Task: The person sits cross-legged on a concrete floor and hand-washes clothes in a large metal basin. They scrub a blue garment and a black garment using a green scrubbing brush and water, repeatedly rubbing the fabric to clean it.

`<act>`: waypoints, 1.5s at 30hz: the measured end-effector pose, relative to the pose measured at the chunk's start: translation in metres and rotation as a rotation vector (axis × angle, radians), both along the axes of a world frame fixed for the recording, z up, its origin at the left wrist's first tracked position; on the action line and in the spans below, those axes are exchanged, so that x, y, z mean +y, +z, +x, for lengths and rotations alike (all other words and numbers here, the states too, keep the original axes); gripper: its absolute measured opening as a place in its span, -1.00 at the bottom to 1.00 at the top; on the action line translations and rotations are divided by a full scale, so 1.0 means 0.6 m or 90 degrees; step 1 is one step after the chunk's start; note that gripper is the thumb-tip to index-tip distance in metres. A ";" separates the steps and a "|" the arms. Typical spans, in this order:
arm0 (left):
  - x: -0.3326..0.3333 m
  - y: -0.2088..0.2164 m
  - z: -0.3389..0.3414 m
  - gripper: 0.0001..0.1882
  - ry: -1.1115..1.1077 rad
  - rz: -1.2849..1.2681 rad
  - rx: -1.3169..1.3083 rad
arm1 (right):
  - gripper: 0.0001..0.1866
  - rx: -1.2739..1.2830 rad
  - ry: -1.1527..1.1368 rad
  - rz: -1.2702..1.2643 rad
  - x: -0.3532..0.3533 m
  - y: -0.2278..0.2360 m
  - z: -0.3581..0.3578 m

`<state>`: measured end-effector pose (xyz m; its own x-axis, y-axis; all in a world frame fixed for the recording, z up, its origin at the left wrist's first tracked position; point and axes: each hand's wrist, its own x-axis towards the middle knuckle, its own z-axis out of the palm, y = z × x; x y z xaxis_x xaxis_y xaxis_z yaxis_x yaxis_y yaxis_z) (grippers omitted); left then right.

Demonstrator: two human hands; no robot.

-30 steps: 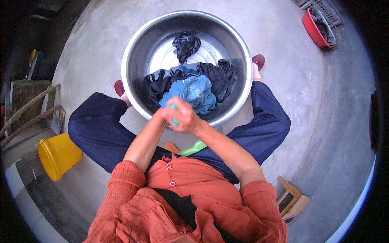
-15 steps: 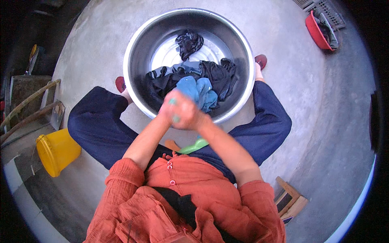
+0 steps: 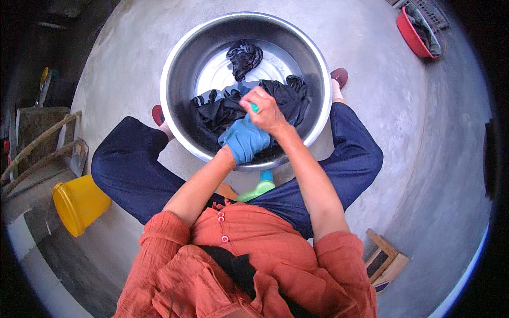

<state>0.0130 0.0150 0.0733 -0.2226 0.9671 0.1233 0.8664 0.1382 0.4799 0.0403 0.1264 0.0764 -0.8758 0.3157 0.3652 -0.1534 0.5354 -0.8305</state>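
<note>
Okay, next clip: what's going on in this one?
A person sits on a concrete floor with a large metal basin between their legs, washing clothes by hand. The right hand grips a small green thing and presses on the laundry. The left hand is mostly hidden under a blue cloth at the near rim. Dark garments lie in the basin. A yellow bucket lies tipped on the person's left, and a red tub stands farther off.

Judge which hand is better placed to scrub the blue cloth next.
Right, probably. The right hand lies on top with a small green object in its grip, above the blue cloth. The left hand is buried under that cloth, seemingly holding it steady in the metal basin.
</note>
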 end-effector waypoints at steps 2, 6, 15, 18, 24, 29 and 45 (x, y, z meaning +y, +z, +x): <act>-0.004 0.014 -0.006 -0.82 -0.028 -0.049 0.019 | -0.85 -0.147 -0.029 -0.010 0.028 -0.036 0.017; -0.002 -0.009 0.003 -0.90 0.112 0.005 -0.031 | -0.69 -0.447 0.152 -0.187 0.039 -0.012 0.027; 0.011 0.045 -0.065 -0.74 -0.137 0.018 -0.035 | -0.74 -0.224 0.125 -0.295 0.063 0.044 0.024; 0.016 0.153 -0.074 -0.59 -0.062 0.240 -0.219 | -0.74 -0.007 0.024 -0.343 0.078 0.158 0.031; -0.008 0.071 -0.060 -0.57 0.105 0.091 -0.450 | -0.82 -0.051 0.121 -0.221 0.066 0.172 0.037; -0.042 -0.015 -0.056 -0.72 0.063 0.086 -0.329 | -0.83 -0.176 0.275 0.058 -0.011 0.064 0.050; 0.083 -0.050 0.080 -0.72 0.923 -0.331 0.515 | -0.85 0.166 0.057 0.086 -0.060 0.028 0.022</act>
<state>0.0610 0.0650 0.0435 -0.9166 0.0273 0.3990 -0.1107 0.9413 -0.3188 0.0534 0.0905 0.0934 -0.7694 0.1749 0.6143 -0.4035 0.6125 -0.6797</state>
